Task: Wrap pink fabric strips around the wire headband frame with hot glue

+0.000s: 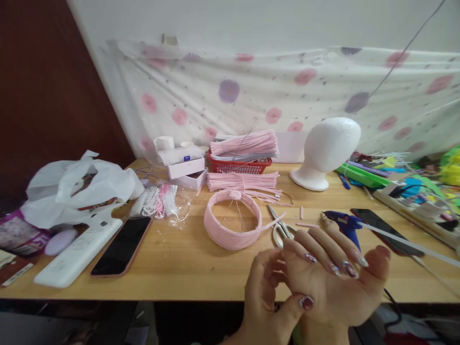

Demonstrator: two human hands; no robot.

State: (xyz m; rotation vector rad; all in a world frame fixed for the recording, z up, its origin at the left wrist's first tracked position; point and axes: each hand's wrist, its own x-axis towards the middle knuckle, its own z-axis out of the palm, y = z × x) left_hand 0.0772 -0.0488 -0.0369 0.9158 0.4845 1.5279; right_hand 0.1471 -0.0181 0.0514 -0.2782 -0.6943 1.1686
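Note:
My right hand point(334, 282) is palm up near the table's front edge, its fingers loosely bent inward and nothing in it. My left hand point(269, 297) grips its side, the thumb pressing on the heel of the palm and the other fingers curled partly out of sight. Just beyond stand scissors point(284, 230) with light handles, partly covered by my fingers. A blue glue gun point(343, 221) with a long pale glue stick point(402, 240) lies behind my right hand. Left of the hands sits a wide pink ring point(230, 238) of fuzzy pipe cleaners, one loose end sticking out.
Pink pipe cleaners point(242, 182) lie behind the ring, more in a red basket point(240, 166). A white foam head point(330, 146) stands at back right. Phones point(122, 247) lie on both sides. Bagged beads point(158, 200), a white bag point(79, 187) and a power strip point(413, 211) are around.

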